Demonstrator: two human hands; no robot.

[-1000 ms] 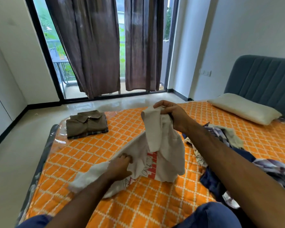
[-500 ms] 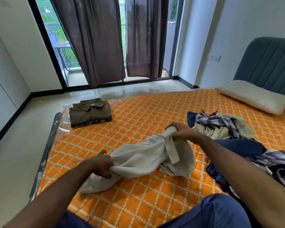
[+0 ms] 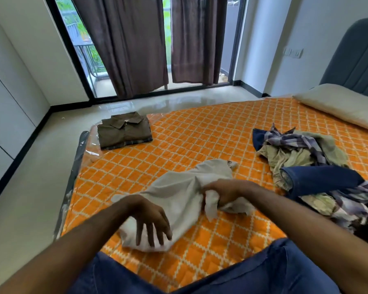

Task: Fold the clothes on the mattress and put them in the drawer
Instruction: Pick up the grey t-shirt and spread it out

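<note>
Orange quilted mattress [image 3: 200, 132] with a white diamond grid, seen from the near edge in a pale-walled bedroom. At centre, one white garment [image 3: 179, 192], crumpled and lying on the cover. Left hand [image 3: 151, 219] over its near-left end, fingers [image 3: 151, 234] straight and spread, pointing down onto the cloth; whether pressing or just touching, cannot tell. Right hand [image 3: 223, 190] at the garment's right side, fingers curled and clamped on a bunched fold. Two bare forearms reaching in from the near edge, above two knees in blue denim.

Far left, near the mattress corner: one brown collared shirt [image 3: 123, 132], folded flat, sitting on top of a second folded piece with a checked edge just showing beneath. Right of centre, well apart from the white garment: one loose heap of unfolded clothes [image 3: 302, 158], with plaid, olive and dark blue pieces tangled together; exact count of pieces cannot be told.

Far right: one cream pillow [image 3: 338, 105] against a grey-blue padded headboard [image 3: 357, 58]. Beyond the bed: glossy pale floor, two brown curtains [image 3: 136, 43] hanging before a black-framed glass door, greenery outside.
</note>
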